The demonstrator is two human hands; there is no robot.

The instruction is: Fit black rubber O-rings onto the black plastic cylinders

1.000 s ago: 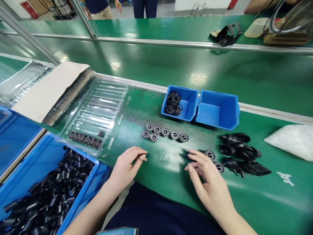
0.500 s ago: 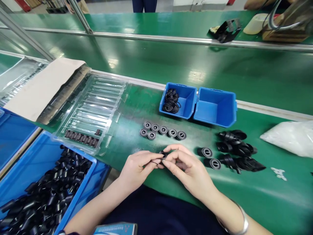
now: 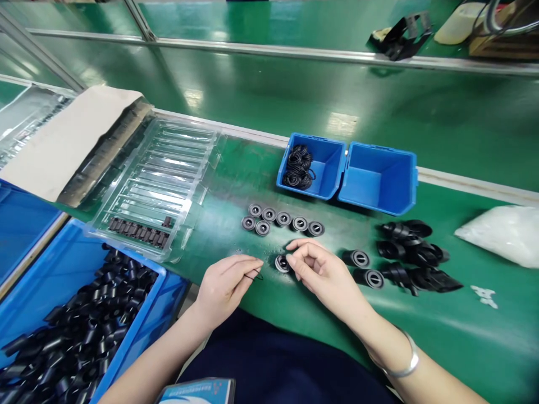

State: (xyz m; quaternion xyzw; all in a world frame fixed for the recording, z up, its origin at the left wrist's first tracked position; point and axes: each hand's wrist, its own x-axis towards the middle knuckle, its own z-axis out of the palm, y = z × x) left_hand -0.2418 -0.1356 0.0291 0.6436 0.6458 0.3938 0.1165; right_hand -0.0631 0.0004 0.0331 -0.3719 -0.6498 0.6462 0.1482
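Note:
My left hand (image 3: 229, 286) pinches a thin black rubber ring (image 3: 254, 274) between thumb and fingers; part of the loop hangs out below the fingertips. Just to its right, a round black part (image 3: 282, 264) with a lighter rim stands on the green table. The curled fingers of my right hand (image 3: 318, 269) are at this part's right edge, gripping it there. Behind the hands, several similar round black parts (image 3: 283, 219) stand in two short rows. Two larger black cylinders (image 3: 360, 258) with slotted ends lie to the right of my right hand.
Two blue bins (image 3: 379, 179) sit at the back, the left one holding black rings (image 3: 298, 166). A clear tray (image 3: 177, 168) and a crate of black tubes (image 3: 88, 331) are on the left. Black curved pieces (image 3: 415, 252), white bits (image 3: 484, 296) and a white bag (image 3: 503, 234) lie right.
My left hand has drawn away to the left with the rubber ring. The round part, earlier between both hands, now shows on the table by my right fingers.

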